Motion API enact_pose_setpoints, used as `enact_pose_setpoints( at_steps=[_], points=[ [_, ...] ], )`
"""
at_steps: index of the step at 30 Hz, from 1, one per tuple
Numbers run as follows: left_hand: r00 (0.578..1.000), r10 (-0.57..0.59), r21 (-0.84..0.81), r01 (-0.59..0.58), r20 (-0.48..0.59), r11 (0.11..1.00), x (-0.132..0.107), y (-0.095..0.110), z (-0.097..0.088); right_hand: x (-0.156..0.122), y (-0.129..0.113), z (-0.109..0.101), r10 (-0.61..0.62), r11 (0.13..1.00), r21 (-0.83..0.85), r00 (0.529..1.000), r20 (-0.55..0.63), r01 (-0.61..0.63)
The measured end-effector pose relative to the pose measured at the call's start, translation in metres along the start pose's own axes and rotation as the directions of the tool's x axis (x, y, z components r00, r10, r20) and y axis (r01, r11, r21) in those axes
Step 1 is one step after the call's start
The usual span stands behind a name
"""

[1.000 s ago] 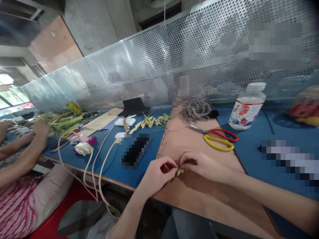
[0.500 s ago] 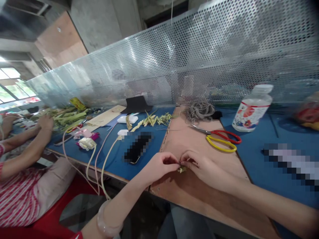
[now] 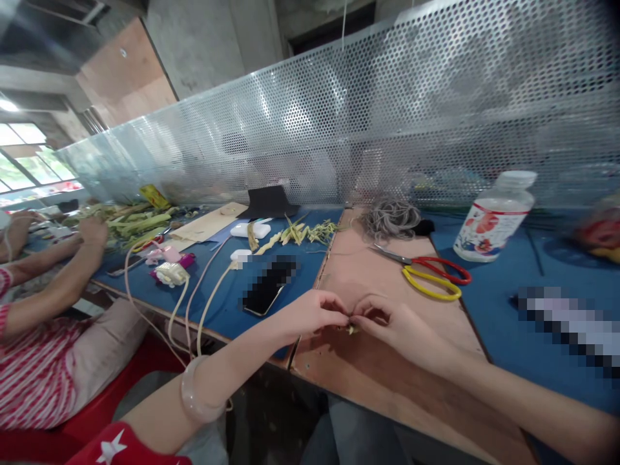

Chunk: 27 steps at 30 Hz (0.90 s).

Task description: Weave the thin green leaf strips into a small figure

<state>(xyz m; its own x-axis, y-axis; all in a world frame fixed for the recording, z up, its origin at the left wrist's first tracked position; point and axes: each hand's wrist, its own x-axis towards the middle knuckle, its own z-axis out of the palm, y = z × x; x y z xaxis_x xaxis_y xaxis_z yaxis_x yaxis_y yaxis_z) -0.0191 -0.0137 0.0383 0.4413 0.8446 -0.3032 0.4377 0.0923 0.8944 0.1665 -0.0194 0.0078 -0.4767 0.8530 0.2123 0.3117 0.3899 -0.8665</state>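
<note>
My left hand (image 3: pixel 325 311) and my right hand (image 3: pixel 394 326) meet fingertip to fingertip above a bare wooden board (image 3: pixel 349 271). Both pinch at one spot, where a small yellow-green leafy piece (image 3: pixel 353 329) pokes out just below the fingers. Its upper part is hidden by my fingertips. Beyond my right hand lie scissors (image 3: pixel 431 278) with one red and one yellow handle loop, blades slightly apart. A tangled bundle of grey cord (image 3: pixel 391 218) sits at the back of the board.
Left of the board are a phone (image 3: pixel 268 287), yellow-green leafy strips (image 3: pixel 310 230), a white case (image 3: pixel 250 230) and cables. On the right stand a plastic bottle (image 3: pixel 494 219) and a blurred-out flat object (image 3: pixel 566 323). A perforated metal screen (image 3: pixel 290 123) runs behind. A co-worker's arm (image 3: pixel 72 284) is at far left.
The camera view has shifted slightly, and my left forearm with its red sleeve shows more. Both hands stay pinched together on the small piece, which shows slightly less below the fingers.
</note>
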Motion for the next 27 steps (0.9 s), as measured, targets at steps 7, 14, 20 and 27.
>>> enact_pose_setpoints(
  at_steps=[7,14,20,27],
  points=[
    [0.998,-0.047,-0.029,0.048,0.033,0.998,0.0011,0.0059,-0.0013,-0.0015,0.0022,-0.0004,-0.024,1.000,-0.015,1.000,-0.004,0.024],
    [0.998,-0.030,-0.014,0.031,0.062,0.999,0.0044,0.0012,-0.0035,-0.0014,0.0058,0.0001,-0.037,0.999,-0.037,0.999,0.008,0.037],
    [0.995,-0.053,-0.028,0.055,0.083,0.998,0.0057,0.0031,-0.0033,-0.0031,0.0062,0.0000,-0.096,0.993,-0.066,0.995,0.017,0.096],
    [0.996,-0.042,-0.028,0.044,0.075,0.999,0.0039,0.0032,-0.0034,-0.0062,0.0033,-0.0013,-0.128,0.986,-0.104,0.991,0.031,0.130]
  ],
)
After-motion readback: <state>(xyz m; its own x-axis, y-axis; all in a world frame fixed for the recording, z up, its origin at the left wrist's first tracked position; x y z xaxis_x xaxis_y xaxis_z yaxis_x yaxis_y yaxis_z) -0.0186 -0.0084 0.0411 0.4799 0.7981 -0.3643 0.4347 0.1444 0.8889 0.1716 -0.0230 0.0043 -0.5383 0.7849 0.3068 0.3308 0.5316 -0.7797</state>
